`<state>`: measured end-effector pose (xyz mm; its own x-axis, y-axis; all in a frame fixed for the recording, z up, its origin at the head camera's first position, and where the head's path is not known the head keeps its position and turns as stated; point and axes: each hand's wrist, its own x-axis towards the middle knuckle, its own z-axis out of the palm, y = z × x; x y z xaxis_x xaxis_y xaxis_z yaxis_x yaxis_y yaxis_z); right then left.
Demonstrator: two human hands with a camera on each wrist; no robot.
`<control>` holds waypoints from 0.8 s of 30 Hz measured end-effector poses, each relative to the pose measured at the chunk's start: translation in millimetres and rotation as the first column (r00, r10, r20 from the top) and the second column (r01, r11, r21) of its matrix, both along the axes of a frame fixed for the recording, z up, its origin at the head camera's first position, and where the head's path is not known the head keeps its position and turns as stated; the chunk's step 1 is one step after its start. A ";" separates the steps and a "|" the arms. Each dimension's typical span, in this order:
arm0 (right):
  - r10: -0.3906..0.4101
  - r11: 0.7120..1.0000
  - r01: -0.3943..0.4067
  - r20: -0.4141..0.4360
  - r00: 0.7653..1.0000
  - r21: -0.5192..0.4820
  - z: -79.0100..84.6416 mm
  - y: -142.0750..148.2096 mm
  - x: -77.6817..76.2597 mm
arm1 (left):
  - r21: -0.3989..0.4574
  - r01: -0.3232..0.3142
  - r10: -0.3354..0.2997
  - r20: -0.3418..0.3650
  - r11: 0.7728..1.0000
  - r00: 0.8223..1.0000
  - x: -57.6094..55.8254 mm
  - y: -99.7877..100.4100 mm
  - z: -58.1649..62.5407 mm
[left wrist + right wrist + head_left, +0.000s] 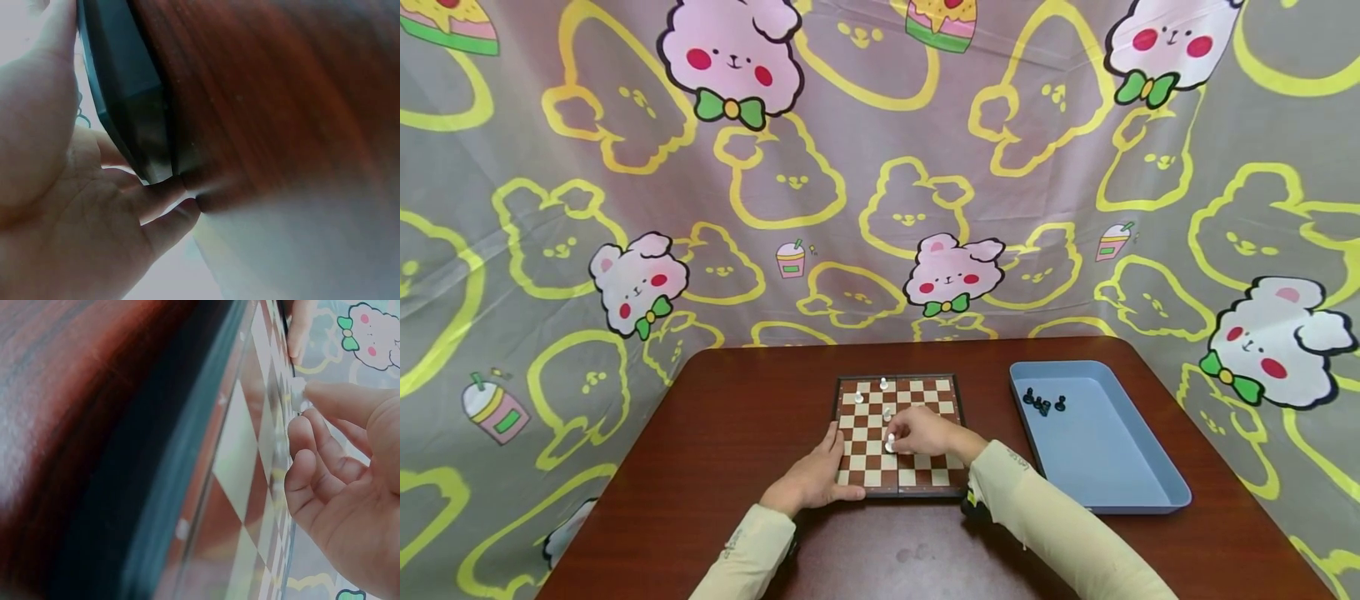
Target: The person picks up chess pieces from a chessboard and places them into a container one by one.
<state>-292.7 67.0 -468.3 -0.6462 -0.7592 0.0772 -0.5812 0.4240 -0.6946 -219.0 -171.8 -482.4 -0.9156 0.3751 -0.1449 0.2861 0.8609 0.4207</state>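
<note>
A chessboard (865, 477) with brown and cream squares lies on the table. My right hand (922, 431) is over its middle, with thumb and fingers pinching a white chess pawn (891, 444); in the right wrist view the pawn (298, 394) shows only in part at the fingertips. Other white chess pieces stand toward the far left of the board, one (859, 398) near the left edge, one (883, 384) at the far edge and one (887, 413) just beyond the right hand. At the near left corner, my left hand (815, 477) touches the board's dark rim (128, 94), fingers extended and thumb along the front.
To the right of the board sits a blue tray (1108, 454), with several black chess pieces (1043, 406) at its far left end. The brown table (730, 425) meets a patterned curtain (820, 300) at the back and sides.
</note>
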 end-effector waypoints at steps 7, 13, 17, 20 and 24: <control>-0.072 0.997 0.070 0.041 0.997 0.041 3.5 5.4 -2.1 | 0.001 0.011 -0.011 -0.008 1.000 1.000 -0.1 -0.8 -1.3; -0.101 0.993 0.101 -0.001 0.995 0.057 11.3 17.5 -5.2 | 0.009 0.003 -0.003 -0.001 1.000 1.000 0.0 -0.8 -1.8; -0.123 0.990 0.124 -0.023 0.992 0.066 15.4 29.3 -9.2 | -0.002 -0.002 0.002 0.008 1.000 1.000 -1.0 -0.3 -3.0; -0.140 0.987 0.141 -0.026 0.990 0.074 19.3 39.5 -11.8 | -0.009 -0.006 0.006 0.012 1.000 1.000 -2.0 0.1 -3.6; -0.157 0.985 0.159 -0.024 0.987 0.066 21.7 54.7 -14.7 | -0.013 -0.006 0.006 0.013 1.000 1.000 -2.2 0.4 -3.8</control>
